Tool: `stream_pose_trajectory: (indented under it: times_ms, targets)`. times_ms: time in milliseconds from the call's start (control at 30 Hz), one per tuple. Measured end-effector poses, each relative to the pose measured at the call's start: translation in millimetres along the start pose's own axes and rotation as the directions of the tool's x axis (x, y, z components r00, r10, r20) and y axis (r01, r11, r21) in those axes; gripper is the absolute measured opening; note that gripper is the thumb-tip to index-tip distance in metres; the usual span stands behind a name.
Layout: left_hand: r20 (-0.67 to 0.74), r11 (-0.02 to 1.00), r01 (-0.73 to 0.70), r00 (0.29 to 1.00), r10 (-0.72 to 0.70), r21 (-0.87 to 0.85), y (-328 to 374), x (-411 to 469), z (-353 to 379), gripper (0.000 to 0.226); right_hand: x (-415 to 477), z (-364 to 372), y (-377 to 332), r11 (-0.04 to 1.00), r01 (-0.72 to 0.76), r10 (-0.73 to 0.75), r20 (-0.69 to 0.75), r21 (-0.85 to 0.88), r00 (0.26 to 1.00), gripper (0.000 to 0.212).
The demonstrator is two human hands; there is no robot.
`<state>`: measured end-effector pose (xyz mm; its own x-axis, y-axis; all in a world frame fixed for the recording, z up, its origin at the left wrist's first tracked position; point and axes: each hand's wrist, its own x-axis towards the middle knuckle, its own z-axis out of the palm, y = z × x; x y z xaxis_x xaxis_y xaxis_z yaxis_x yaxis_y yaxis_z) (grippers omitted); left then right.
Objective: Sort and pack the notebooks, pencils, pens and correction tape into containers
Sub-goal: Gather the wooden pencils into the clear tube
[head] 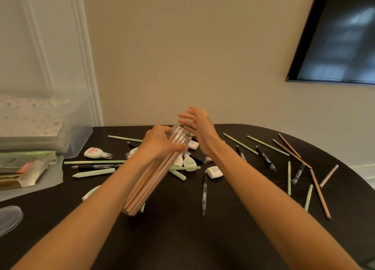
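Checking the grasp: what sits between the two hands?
Head view: the clear container of wooden pencils, gripped by the left hand; the right hand is open beside it.

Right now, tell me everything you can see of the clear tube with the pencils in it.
The clear tube is a see-through plastic-looking cylinder with a ribbed far end. It is packed with plain wood-coloured pencils that run its length. It is tilted, near end low and toward the camera, held over the black table. The left hand wraps round its upper part; the right hand is open beside the ribbed end, contact unclear.
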<state>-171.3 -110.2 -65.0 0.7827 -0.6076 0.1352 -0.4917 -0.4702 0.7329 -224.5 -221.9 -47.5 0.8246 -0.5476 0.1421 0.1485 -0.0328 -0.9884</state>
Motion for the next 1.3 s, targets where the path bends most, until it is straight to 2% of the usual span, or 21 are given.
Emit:
stream_pose_trajectory:
  times_ms: [133,200,467,667,733,767,867,933,1033,1100,1200,1300]
  targets:
    - [-0.034,0.998,0.035,0.999,-0.033,0.047,3,3,5,0.052,-3,-10,5,0.974,-0.052,0.084,0.142,-0.218,0.986,0.043]
    - [-0.033,0.997,0.041,0.999,-0.039,0.072,9,3,10,0.048,-4,-21,6,0.978,-0.065,0.094,0.142,-0.199,0.985,0.045]
    - [-0.007,0.988,-0.029,1.000,0.030,0.152,59,18,64,0.051,-11,-106,14,0.990,-0.060,0.045,-0.116,-0.129,0.992,0.034]
    - [0.038,0.980,-0.043,0.999,0.036,0.192,96,35,122,0.066,-12,-204,38,0.923,-0.279,0.180,-0.344,-0.264,0.922,0.027]
    - [0.067,0.978,-0.066,0.996,0.053,0.199,108,39,143,0.067,-14,-248,44,0.866,-0.315,0.114,-0.460,-0.389,0.881,0.026]
    - [0.079,0.977,-0.074,0.995,0.059,0.201,113,40,150,0.067,-15,-268,47,0.799,-0.338,0.041,-0.516,-0.497,0.856,0.026]
    - [0.110,0.976,-0.095,0.991,0.074,0.196,128,42,174,0.065,-25,-328,51,0.453,-0.474,-0.089,-0.567,-0.755,0.819,0.034]
    - [0.125,0.976,-0.106,0.989,0.084,0.188,137,44,186,0.063,-34,-358,54,0.289,-0.579,-0.054,-0.617,-0.762,0.785,0.034]
    - [0.141,0.975,-0.106,0.987,0.079,0.194,148,46,200,0.064,-44,-382,65,0.236,-0.690,0.068,-0.697,-0.684,0.714,0.039]
    - [0.147,0.973,-0.105,0.986,0.075,0.207,152,46,207,0.066,-47,-386,71,0.222,-0.712,0.130,-0.703,-0.667,0.699,0.039]
    - [0.159,0.972,-0.103,0.985,0.070,0.212,155,46,215,0.067,-46,-390,71,0.232,-0.744,0.175,-0.725,-0.627,0.666,0.038]
    - [0.165,0.967,-0.105,0.984,0.067,0.233,155,44,220,0.064,-46,-395,67,0.276,-0.786,0.297,-0.729,-0.553,0.617,0.033]
